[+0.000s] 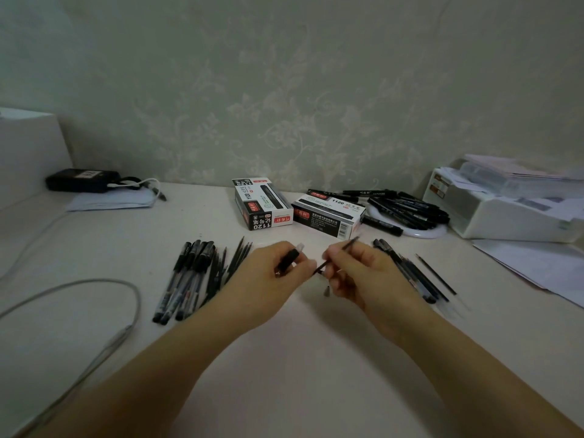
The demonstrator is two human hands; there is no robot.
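Note:
My left hand (268, 276) grips a black pen barrel (289, 259) with a clear end, held above the middle of the white table (300, 358). My right hand (360, 273) pinches a thin black refill (349, 245) that points up to the right, its lower end close to the barrel. A small dark part sticks out below my right fingers. Left of my hands lies a pile of assembled black pens (186, 276) and a fan of loose refills (235, 259). Right of my hands lies another group of pens and refills (410, 270).
Two black-and-white pen boxes (264, 205) (328, 214) stand behind my hands. A heap of black markers (407, 208) lies on a white round plate. A white tray of papers (505, 203) sits far right, a black device (80, 180) and grey cable (94, 286) left.

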